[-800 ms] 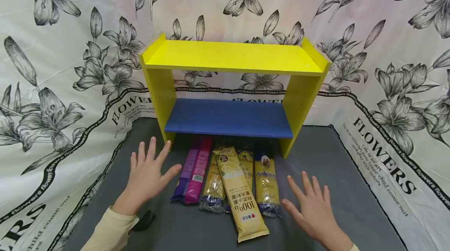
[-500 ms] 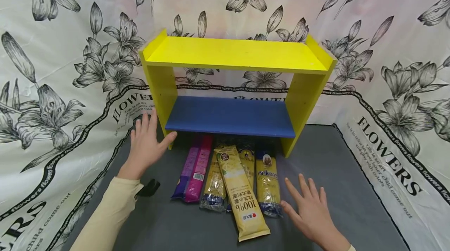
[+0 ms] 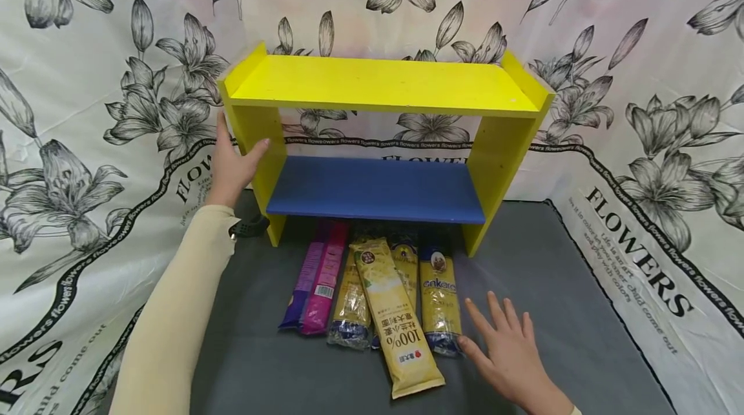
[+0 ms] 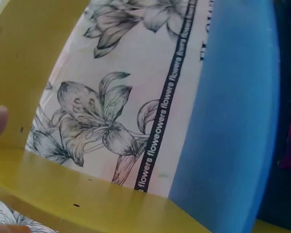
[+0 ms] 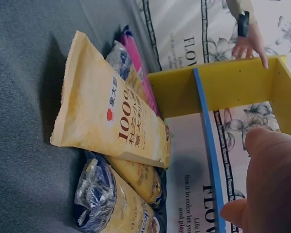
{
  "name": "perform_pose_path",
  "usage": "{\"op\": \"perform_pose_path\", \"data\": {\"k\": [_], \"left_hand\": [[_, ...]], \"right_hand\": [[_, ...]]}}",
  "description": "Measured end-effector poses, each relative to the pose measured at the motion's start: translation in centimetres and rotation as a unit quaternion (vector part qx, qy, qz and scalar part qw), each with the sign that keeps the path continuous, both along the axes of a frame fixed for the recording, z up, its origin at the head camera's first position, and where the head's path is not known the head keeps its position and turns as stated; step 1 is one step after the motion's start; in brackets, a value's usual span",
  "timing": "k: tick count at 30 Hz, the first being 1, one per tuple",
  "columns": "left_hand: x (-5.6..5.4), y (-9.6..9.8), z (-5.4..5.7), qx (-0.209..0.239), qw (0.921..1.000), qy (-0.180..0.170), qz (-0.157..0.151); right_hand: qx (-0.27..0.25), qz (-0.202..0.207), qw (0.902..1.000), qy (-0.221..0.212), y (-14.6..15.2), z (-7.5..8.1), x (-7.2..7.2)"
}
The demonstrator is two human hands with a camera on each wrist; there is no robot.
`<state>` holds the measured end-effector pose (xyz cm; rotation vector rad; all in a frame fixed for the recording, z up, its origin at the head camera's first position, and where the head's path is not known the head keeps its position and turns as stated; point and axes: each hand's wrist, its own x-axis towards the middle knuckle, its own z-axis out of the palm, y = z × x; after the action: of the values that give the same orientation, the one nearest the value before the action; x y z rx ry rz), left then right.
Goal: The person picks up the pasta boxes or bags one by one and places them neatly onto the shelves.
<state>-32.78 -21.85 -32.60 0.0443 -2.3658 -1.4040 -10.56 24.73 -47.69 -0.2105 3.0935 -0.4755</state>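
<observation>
On the left, I judge the step in hand is to set my left hand [image 3: 229,166] against the yellow-and-blue shelf [image 3: 383,86], so its arm [image 3: 168,312] is stretched far forward, fingers straight, clasping nothing, along the outer side, with the thumb across the front edge; whether they press, I cannot tell. The shelf stands upright, the pasta packets [image 3: 398,318] lie partly under it, and the next move calls, I think, for a steady hold. My right hand [image 3: 511,357] is spread and free, low beside the rightmost packet [image 3: 440,299].
</observation>
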Motion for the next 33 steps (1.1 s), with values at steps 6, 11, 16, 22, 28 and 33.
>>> {"op": "perform_pose_path", "data": {"k": [6,11,16,22,28,33], "left_hand": [[-1.5,0.1,0.7,0.049,0.9983,0.028,0.016],[-1.6,-0.2,0.5,0.045,0.9979,0.021,0.041],[-1.5,-0.6,0.5,0.043,0.9981,0.022,0.037],[-1.4,-0.5,0.4,0.048,0.9980,0.028,0.029],[-1.6,-0.3,0.3,0.038,0.9981,0.040,0.028],[-1.8,-0.3,0.1,0.031,0.9984,0.040,0.025]], "right_hand": [[0.006,-0.004,0.9999,-0.009,-0.3,-0.2,0.1],[0.014,-0.004,0.9998,-0.016,-0.5,-0.3,0.2],[0.016,-0.006,0.9995,-0.026,-0.5,-0.3,0.1],[0.004,-0.003,0.9991,-0.042,-0.5,-0.2,-0.1],[-0.009,0.003,0.9992,-0.039,-0.5,0.0,-0.7],[-0.025,0.018,0.9993,-0.019,-0.9,0.1,-2.0]]}}
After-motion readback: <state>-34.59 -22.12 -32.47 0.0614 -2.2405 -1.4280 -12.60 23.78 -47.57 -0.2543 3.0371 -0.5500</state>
